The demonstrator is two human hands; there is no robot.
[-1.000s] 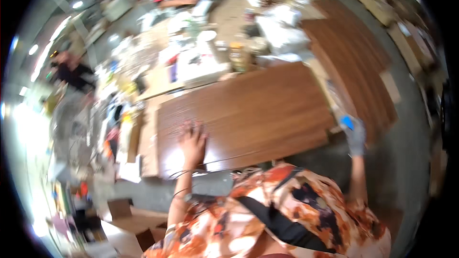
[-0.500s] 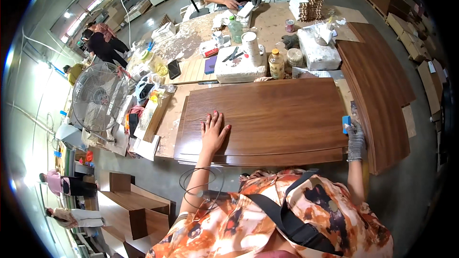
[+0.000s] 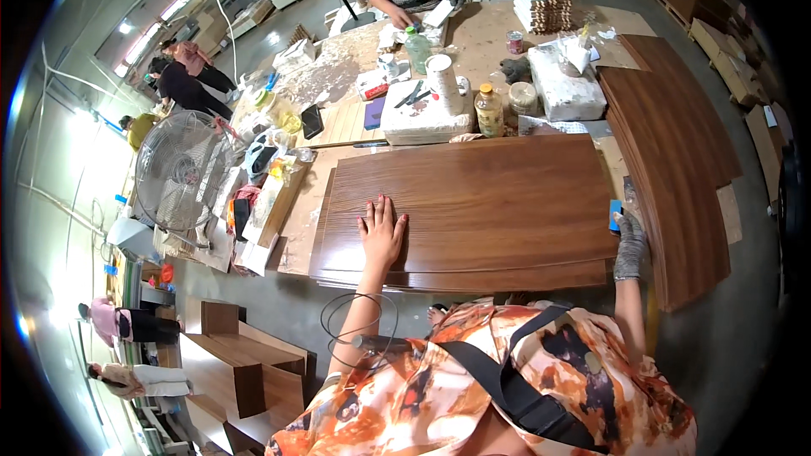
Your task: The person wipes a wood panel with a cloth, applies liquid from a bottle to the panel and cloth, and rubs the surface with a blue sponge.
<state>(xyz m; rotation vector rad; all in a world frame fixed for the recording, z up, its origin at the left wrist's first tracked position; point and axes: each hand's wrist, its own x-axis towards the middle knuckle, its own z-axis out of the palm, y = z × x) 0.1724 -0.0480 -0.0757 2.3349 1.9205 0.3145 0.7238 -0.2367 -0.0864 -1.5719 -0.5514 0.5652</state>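
Left hand (image 3: 383,234) splayed flat, gripping nothing, on brown board (image 3: 498,194); gloved right hand (image 3: 630,250) grasping blue block (image 3: 615,214) by right edge. Edge-smoothing apparently underway; next pass needs board steady.

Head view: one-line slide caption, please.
Bare left hand flat on a brown wood-grain rectangular panel; grey-gloved right hand holding a small blue block by its right edge.

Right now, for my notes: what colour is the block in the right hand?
The block is blue, shown in the head view.
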